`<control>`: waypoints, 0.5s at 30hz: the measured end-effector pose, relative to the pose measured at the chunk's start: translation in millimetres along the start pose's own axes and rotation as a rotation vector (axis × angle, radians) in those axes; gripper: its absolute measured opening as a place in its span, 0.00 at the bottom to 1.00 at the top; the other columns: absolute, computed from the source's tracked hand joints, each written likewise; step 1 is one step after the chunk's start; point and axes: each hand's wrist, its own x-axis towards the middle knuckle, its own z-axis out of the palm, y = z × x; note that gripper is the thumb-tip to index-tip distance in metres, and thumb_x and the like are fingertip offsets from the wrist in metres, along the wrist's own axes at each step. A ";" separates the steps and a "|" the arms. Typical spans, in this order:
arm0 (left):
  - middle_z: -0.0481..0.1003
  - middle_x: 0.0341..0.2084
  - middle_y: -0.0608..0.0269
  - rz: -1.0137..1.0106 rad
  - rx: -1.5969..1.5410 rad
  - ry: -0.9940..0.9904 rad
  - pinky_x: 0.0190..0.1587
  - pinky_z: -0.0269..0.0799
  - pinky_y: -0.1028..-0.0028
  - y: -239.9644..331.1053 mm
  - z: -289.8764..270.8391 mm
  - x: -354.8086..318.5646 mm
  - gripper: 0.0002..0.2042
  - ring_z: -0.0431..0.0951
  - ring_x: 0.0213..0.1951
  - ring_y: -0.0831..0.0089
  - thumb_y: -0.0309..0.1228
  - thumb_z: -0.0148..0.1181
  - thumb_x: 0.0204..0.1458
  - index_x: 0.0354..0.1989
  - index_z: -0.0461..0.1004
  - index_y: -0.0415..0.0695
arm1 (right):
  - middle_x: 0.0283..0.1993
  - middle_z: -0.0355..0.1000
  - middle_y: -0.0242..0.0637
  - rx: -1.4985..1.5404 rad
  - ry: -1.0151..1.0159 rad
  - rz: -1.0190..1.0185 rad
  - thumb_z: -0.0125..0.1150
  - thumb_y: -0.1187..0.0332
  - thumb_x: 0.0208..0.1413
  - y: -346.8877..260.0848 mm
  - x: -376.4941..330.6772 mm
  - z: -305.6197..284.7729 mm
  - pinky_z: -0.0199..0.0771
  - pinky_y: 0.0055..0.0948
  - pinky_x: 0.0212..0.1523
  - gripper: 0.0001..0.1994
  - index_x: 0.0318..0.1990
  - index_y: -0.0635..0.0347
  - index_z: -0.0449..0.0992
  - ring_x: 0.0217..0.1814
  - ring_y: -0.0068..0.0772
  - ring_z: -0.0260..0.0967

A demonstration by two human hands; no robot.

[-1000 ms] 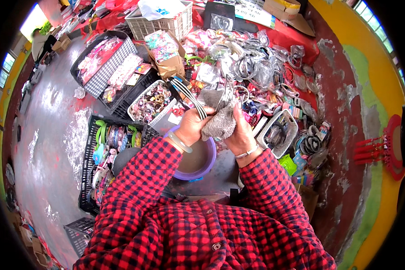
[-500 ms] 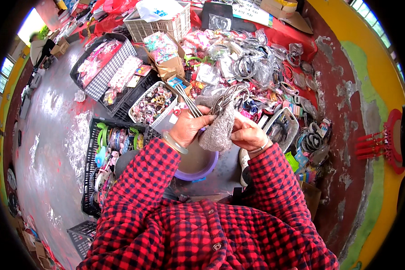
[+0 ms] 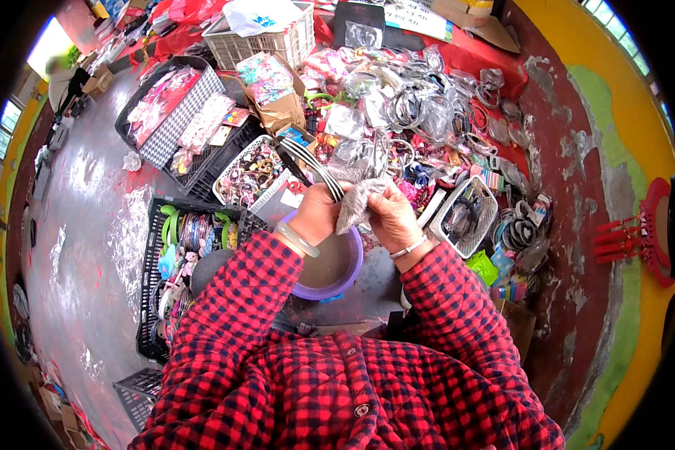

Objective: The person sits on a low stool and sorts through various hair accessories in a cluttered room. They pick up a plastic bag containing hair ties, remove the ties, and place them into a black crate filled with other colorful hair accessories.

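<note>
My left hand (image 3: 315, 214) is closed around a bunch of thin hair hoops (image 3: 316, 166), dark and silvery, whose ends stick out up and to the left. A grey fuzzy cloth (image 3: 357, 205) is bunched between both hands, against the hoops. My right hand (image 3: 394, 217) pinches the cloth from the right side, its fingers pressed together. Part of the hoops is hidden behind the cloth and fingers. Below the hands stands a purple basin (image 3: 357, 264) with murky water in it.
A heap of bagged hair accessories (image 3: 427, 105) spreads beyond my hands. At the left stand a black crate (image 3: 151, 300) of headbands and a white basket (image 3: 225, 176) of hair ties. A white basket (image 3: 489, 217) is at the right, near the dark red wall (image 3: 562, 225).
My right hand has moved slightly left, closer to my left hand. The cloth is bunched up smaller between them, and the hoops have turned a little.
</note>
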 end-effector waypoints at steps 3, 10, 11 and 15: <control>0.75 0.31 0.63 0.031 0.046 0.048 0.38 0.71 0.77 -8.1 2.2 0.5 0.07 0.74 0.33 0.77 0.19 0.53 0.48 0.36 0.74 0.36 | 0.42 0.70 0.35 0.110 0.119 -0.072 0.55 0.73 0.50 5.5 -0.8 9.2 0.67 0.28 0.47 0.17 0.49 0.63 0.65 0.43 0.28 0.68; 0.76 0.24 0.62 0.220 0.641 -0.038 0.34 0.70 0.77 -15.3 -10.0 4.7 0.08 0.75 0.29 0.76 0.16 0.52 0.43 0.31 0.76 0.39 | 0.42 0.71 0.37 0.260 0.149 -0.026 0.58 0.67 0.46 -15.8 -5.6 13.6 0.68 0.34 0.49 0.19 0.47 0.63 0.68 0.44 0.34 0.69; 0.76 0.23 0.61 0.257 0.693 -0.052 0.33 0.69 0.76 -16.6 -10.7 6.8 0.09 0.75 0.28 0.76 0.15 0.51 0.42 0.30 0.76 0.39 | 0.42 0.71 0.40 0.259 0.151 -0.037 0.55 0.68 0.48 -15.7 -4.3 6.9 0.68 0.35 0.49 0.18 0.47 0.65 0.67 0.44 0.36 0.69; 0.75 0.24 0.59 0.221 0.790 -0.171 0.32 0.68 0.75 -7.8 -9.7 5.3 0.09 0.75 0.28 0.72 0.16 0.49 0.41 0.30 0.75 0.39 | 0.47 0.68 0.44 0.318 0.124 0.048 0.57 0.64 0.46 -19.9 -1.5 -16.7 0.63 0.42 0.55 0.22 0.49 0.64 0.66 0.49 0.43 0.66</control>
